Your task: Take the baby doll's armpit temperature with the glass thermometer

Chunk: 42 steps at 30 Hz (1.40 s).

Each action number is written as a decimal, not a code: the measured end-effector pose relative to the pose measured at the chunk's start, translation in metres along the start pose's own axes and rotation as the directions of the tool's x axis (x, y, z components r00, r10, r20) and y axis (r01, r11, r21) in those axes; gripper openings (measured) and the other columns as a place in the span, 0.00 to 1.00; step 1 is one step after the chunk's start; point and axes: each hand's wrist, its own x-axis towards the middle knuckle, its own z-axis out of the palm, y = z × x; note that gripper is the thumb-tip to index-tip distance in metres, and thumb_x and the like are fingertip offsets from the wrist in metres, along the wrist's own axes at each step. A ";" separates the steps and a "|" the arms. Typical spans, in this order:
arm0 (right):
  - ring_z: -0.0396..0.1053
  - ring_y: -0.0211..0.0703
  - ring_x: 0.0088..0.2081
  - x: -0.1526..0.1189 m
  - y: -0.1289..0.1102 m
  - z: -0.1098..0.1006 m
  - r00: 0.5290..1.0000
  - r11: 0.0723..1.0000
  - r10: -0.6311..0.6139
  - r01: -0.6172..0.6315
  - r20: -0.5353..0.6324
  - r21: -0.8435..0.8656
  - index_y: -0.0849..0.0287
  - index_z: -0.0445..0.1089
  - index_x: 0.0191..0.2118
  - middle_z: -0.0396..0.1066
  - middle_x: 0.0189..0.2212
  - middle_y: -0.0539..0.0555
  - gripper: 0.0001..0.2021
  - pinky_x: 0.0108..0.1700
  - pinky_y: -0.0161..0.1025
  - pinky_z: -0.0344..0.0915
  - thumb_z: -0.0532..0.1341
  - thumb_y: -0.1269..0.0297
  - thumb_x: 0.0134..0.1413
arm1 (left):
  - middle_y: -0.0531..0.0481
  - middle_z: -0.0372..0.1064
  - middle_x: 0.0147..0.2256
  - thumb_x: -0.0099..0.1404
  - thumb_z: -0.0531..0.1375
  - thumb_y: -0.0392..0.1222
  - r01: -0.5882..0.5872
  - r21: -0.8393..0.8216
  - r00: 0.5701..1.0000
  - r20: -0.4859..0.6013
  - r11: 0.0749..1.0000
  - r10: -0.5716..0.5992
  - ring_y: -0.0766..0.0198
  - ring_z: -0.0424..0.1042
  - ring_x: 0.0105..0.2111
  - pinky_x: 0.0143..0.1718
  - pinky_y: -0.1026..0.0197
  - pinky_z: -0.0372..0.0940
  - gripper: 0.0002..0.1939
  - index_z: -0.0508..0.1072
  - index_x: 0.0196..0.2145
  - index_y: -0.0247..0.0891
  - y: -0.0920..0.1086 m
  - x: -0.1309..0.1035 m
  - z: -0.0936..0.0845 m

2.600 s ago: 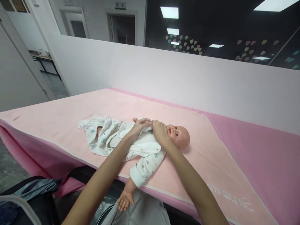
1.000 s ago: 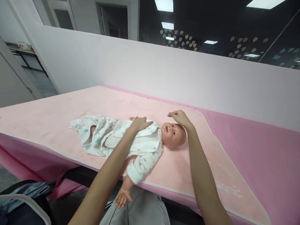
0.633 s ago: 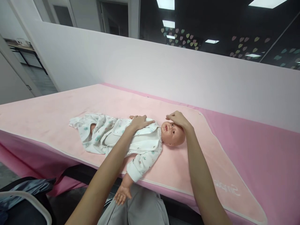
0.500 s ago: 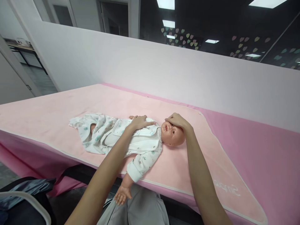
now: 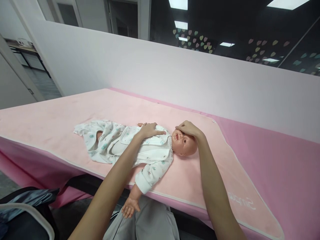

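Note:
A baby doll (image 5: 155, 153) in a white printed outfit lies on its back on the pink mat (image 5: 75, 103), its head to the right. My left hand (image 5: 149, 130) rests on the doll's chest, thumb apart from the other fingers. On the far side of the doll's head (image 5: 186, 146), my right hand (image 5: 187, 128) is bent over the forehead; its fingertips are partly hidden. The doll's near arm hangs past the table's front edge, palm showing. Its trouser legs stretch to the left, rumpled.
A white wall (image 5: 175, 76) with dark glass above it runs behind the table. At the lower left stands a chair (image 5: 27, 213) with dark fabric on it. My legs (image 5: 152, 220) are below the front edge.

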 end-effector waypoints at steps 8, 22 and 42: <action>0.44 0.31 0.20 -0.001 -0.001 -0.002 1.000 0.999 0.013 -0.013 0.014 -0.031 0.57 0.47 0.15 0.43 0.14 0.44 0.18 0.22 0.33 0.44 0.55 0.58 0.46 | 0.39 0.68 0.49 0.44 0.61 0.69 0.008 -0.299 0.998 -0.050 0.954 -0.024 0.37 0.57 0.54 0.55 0.42 0.48 0.42 0.69 0.50 0.38 -0.009 0.003 0.004; 0.66 0.36 0.23 -0.025 -0.048 -0.006 0.994 0.992 -0.009 0.022 0.111 -0.124 0.61 0.72 0.39 0.72 0.23 0.51 0.12 0.25 0.31 0.60 0.60 0.67 0.45 | 0.42 0.73 0.41 0.48 0.68 0.48 -0.236 -0.794 0.943 -0.048 0.560 0.329 0.54 0.69 0.47 0.51 0.53 0.60 0.18 0.76 0.35 0.35 -0.009 -0.015 -0.001; 0.66 0.40 0.27 -0.009 -0.059 0.039 0.982 0.682 -0.186 0.101 -0.039 -0.724 0.61 0.70 0.25 0.71 0.21 0.54 0.13 0.58 0.49 0.46 0.51 0.80 0.49 | 0.43 0.73 0.43 0.45 0.69 0.40 -0.046 -0.981 0.996 -0.060 0.187 -0.069 0.61 0.73 0.38 0.42 0.62 0.67 0.32 0.69 0.49 0.36 -0.012 -0.014 -0.003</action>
